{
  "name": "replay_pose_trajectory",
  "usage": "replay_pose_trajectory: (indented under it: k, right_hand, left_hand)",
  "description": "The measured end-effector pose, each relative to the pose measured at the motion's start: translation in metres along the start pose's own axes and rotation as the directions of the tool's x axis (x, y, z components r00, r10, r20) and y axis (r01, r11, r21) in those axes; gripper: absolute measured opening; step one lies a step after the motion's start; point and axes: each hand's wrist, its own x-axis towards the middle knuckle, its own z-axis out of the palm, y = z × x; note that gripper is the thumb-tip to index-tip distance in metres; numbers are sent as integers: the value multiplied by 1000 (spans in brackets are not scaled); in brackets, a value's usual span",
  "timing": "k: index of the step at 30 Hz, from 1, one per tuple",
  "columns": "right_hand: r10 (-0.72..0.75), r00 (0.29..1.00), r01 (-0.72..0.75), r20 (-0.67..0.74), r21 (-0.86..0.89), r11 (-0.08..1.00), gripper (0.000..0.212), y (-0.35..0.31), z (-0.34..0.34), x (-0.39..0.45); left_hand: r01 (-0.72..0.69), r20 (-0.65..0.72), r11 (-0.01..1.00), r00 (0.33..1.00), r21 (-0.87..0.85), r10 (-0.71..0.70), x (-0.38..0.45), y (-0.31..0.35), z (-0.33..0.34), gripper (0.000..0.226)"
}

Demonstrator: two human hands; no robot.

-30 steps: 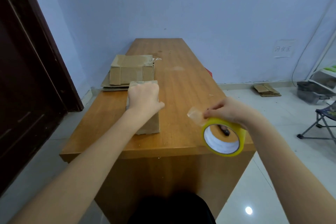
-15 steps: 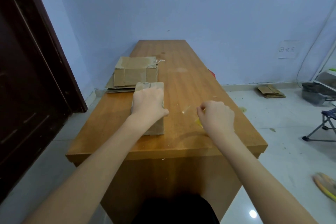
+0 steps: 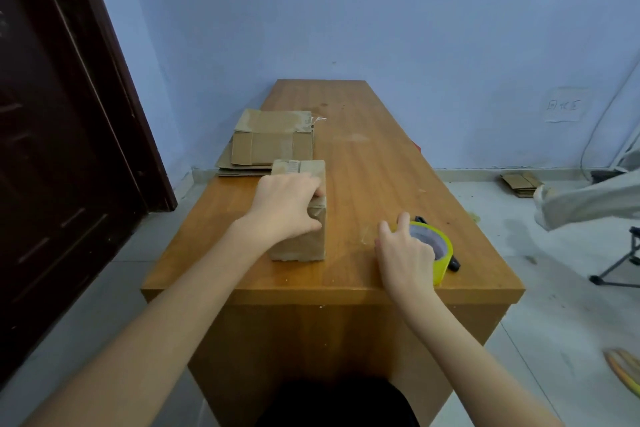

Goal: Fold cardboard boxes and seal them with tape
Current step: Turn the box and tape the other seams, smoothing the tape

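Observation:
A small folded cardboard box stands on the wooden table near its front edge. My left hand grips the box from above, fingers curled over its top right edge and thumb on the near face. To the right, a yellow tape roll lies flat on the table. My right hand holds the roll by its left rim, two fingers raised over it. Between box and roll the table top is bare.
A larger taped box sits on a stack of flat cardboard behind the small box. A black pen-like object lies by the roll. Dark door at left; flat cardboard and a folding chair on the floor at right.
My right hand carried the tape roll from the air at the table's front edge onto the table top, where it now lies flat. My left hand stayed on the small box.

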Motion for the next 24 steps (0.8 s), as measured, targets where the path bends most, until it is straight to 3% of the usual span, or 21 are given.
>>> replay_pose_trajectory:
  k: [4,7,10,13,16,19,24]
  right_hand:
    - [-26,999,26,48,-4,1000,61,3,1,-2]
    - [19,997,-16,71,-52,999,45,3,1,-2]
    - [70,992,-56,107,-131,990,71,-3,-1,0]
    - [204,972,-172,119,-232,957,67,-18,-25,3]
    - [-8,998,5,67,39,999,62,-35,-56,15]
    - [-192,971,117,143,416,902,63,-43,-65,30]
    - [-314,942,227,117,466,855,53,-45,-59,41]
  left_hand:
    - [-14,-5,1000,1000,-23,14,0,-1,0,35]
    - [-33,14,999,999,-32,34,-1,-5,-2,40]
    - [-36,-6,999,999,-24,36,-3,-3,-1,42]
    - [-17,-26,1000,1000,-3,17,-4,1,0,43]
    - [-20,-40,1000,999,-10,19,-4,0,-1,44]
    - [-47,-48,998,998,-44,45,-7,-1,-1,39]
    - [-112,-12,987,994,-111,111,-14,-7,-8,39]
